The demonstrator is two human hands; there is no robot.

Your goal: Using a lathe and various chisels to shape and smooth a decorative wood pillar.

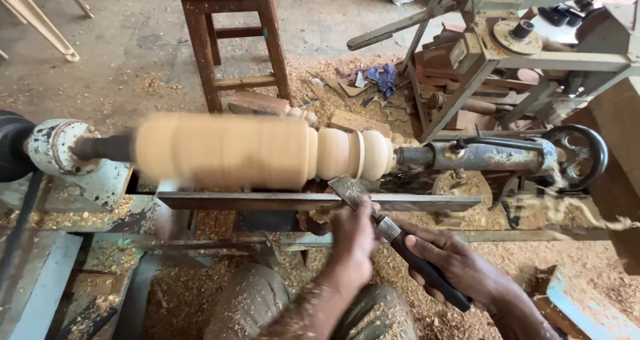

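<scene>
Starting at the far left, a worn pale headstock (57, 147) drives a wooden spindle (260, 151) whose long axis runs left to right across the view; the thick left part is a blur of motion, while beads and grooves already show near its right end. Behind it stands a red-brown wooden stool (230, 43) on a floor strewn with shavings (200, 293). Below the spindle, and parallel to it, lies a flat metal tool rest (267, 201).

Across that rest — roughly at right angles to the spindle — a broad flat chisel (350, 190) points up and away from the person, its edge just under the beaded section. The left hand (353, 243) is closed over the blade right behind the rest, pressing it down; it is the hand nearer the wood. The right hand (453, 263) is wrapped around the dark handle (427, 270) lower and further right, well back from the spindle. So the work lies straight ahead of both hands, just beyond the rest.

Further right, the tailstock (487, 155) pins the spindle's end, with a dark spoked handwheel (581, 155) at its outer end — and a cluttered metal frame (507, 53) behind.
</scene>
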